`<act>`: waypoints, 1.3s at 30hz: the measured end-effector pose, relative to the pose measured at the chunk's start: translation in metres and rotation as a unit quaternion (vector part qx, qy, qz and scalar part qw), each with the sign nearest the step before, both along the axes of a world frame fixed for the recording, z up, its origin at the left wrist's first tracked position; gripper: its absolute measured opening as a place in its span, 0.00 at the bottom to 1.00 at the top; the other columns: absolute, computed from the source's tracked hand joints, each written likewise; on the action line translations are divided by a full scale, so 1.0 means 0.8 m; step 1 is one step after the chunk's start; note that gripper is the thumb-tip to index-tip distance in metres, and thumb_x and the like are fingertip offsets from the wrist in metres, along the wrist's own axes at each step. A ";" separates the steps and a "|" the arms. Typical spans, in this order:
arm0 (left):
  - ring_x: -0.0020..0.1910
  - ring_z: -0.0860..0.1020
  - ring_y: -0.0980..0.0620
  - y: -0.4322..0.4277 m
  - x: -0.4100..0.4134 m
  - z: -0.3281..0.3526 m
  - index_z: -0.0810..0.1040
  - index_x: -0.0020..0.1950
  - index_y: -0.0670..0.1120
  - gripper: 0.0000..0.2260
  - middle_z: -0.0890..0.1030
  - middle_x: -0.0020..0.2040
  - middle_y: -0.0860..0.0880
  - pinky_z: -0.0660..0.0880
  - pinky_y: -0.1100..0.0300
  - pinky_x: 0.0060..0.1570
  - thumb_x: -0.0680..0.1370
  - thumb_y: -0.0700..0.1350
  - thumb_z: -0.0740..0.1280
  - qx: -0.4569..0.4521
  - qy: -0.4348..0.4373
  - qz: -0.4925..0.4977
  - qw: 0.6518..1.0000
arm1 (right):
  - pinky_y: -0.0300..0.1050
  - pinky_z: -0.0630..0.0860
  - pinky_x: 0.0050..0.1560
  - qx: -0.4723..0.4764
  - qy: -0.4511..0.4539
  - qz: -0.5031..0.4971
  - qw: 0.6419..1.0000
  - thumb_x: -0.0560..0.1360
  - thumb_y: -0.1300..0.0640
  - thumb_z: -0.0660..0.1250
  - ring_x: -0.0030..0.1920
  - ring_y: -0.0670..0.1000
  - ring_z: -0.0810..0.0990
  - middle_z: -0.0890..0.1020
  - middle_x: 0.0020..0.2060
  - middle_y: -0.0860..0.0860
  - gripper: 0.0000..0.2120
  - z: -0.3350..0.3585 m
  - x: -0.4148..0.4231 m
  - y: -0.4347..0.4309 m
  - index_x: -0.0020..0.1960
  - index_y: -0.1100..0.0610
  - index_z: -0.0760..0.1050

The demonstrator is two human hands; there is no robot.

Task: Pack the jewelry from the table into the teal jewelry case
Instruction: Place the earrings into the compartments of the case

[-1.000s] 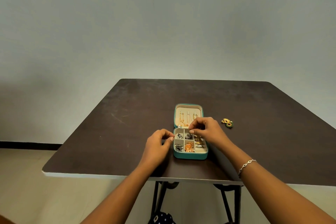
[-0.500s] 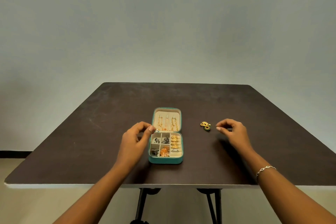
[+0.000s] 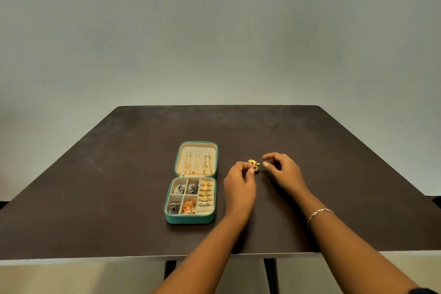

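Packing looks nearly done: the teal jewelry case (image 3: 191, 218) lies open, compartments mostly filled. One gold-green piece (image 3: 254, 164) sits on the table (image 3: 119, 174) at its 3 o'clock, pinched by the left hand (image 3: 239, 184); the right hand (image 3: 284, 174) hovers loosely curled, empty.

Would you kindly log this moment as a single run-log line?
stage: pickup | left hand: touching gold-green jewelry, grip unclear | right hand: open beside it | teal jewelry case: open
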State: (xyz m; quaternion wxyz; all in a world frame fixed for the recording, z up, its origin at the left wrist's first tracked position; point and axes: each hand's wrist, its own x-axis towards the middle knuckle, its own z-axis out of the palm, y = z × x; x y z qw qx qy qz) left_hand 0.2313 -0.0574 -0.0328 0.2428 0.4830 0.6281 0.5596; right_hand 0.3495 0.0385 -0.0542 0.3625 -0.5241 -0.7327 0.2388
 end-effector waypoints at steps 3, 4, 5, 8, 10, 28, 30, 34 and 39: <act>0.51 0.75 0.50 0.027 0.007 -0.012 0.77 0.51 0.42 0.07 0.78 0.51 0.46 0.67 0.64 0.51 0.77 0.36 0.61 -0.024 0.013 0.043 0.999 | 0.45 0.71 0.51 0.008 -0.057 0.011 0.998 0.71 0.49 0.68 0.52 0.49 0.74 0.77 0.45 0.47 0.11 -0.003 -0.004 0.005 0.53 0.47 0.77; 0.52 0.75 0.49 0.034 0.008 -0.014 0.76 0.52 0.41 0.07 0.77 0.52 0.45 0.67 0.64 0.51 0.77 0.36 0.61 -0.029 0.020 0.057 0.998 | 0.45 0.70 0.50 0.012 -0.074 0.017 0.997 0.71 0.48 0.69 0.52 0.48 0.73 0.76 0.45 0.46 0.12 -0.004 -0.005 0.005 0.53 0.46 0.76; 0.52 0.75 0.49 0.041 0.008 -0.017 0.76 0.52 0.41 0.08 0.77 0.52 0.45 0.67 0.63 0.51 0.77 0.35 0.60 -0.033 0.025 0.071 0.997 | 0.44 0.69 0.50 0.017 -0.086 0.022 0.996 0.70 0.47 0.70 0.52 0.48 0.72 0.75 0.45 0.46 0.13 -0.004 -0.005 0.005 0.53 0.45 0.76; 0.53 0.75 0.48 0.056 0.009 -0.021 0.76 0.52 0.41 0.08 0.77 0.53 0.45 0.68 0.62 0.52 0.76 0.34 0.60 -0.036 0.028 0.095 0.994 | 0.46 0.70 0.52 0.025 -0.098 0.024 0.995 0.70 0.47 0.69 0.53 0.49 0.71 0.76 0.46 0.47 0.10 -0.006 -0.006 0.005 0.51 0.45 0.77; 0.53 0.75 0.49 0.063 0.010 -0.022 0.76 0.52 0.41 0.08 0.77 0.53 0.45 0.69 0.61 0.52 0.76 0.34 0.60 -0.040 0.025 0.096 0.994 | 0.46 0.70 0.52 0.023 -0.098 0.025 0.995 0.70 0.47 0.69 0.53 0.49 0.71 0.76 0.46 0.47 0.09 -0.006 -0.007 0.005 0.50 0.45 0.77; 0.48 0.77 0.51 0.066 0.006 -0.030 0.79 0.50 0.45 0.06 0.82 0.48 0.48 0.69 0.61 0.45 0.77 0.43 0.63 -0.016 0.030 0.054 0.998 | 0.38 0.73 0.40 -0.015 0.099 0.092 0.991 0.70 0.61 0.70 0.39 0.43 0.78 0.81 0.38 0.48 0.03 0.001 0.001 -0.003 0.41 0.55 0.77; 0.45 0.77 0.53 0.065 0.005 -0.030 0.79 0.49 0.44 0.06 0.82 0.46 0.49 0.68 0.65 0.41 0.77 0.44 0.64 -0.001 0.009 0.040 0.999 | 0.46 0.74 0.41 -0.019 0.132 0.098 0.986 0.70 0.61 0.70 0.41 0.49 0.80 0.82 0.38 0.51 0.03 0.001 0.002 -0.003 0.41 0.56 0.77; 0.40 0.77 0.60 0.064 0.001 -0.032 0.79 0.51 0.47 0.07 0.80 0.40 0.53 0.68 0.74 0.37 0.74 0.43 0.69 0.005 -0.029 -0.012 0.999 | 0.56 0.75 0.43 -0.027 0.180 0.117 0.976 0.70 0.63 0.71 0.41 0.55 0.79 0.82 0.38 0.55 0.03 0.000 0.004 -0.003 0.41 0.58 0.77; 0.43 0.78 0.59 0.062 -0.002 -0.032 0.80 0.47 0.48 0.07 0.81 0.42 0.54 0.73 0.70 0.42 0.72 0.38 0.69 0.022 -0.061 -0.042 0.997 | 0.55 0.75 0.45 -0.038 0.178 0.143 0.973 0.70 0.64 0.70 0.41 0.53 0.80 0.82 0.39 0.54 0.03 0.004 0.003 -0.006 0.42 0.59 0.77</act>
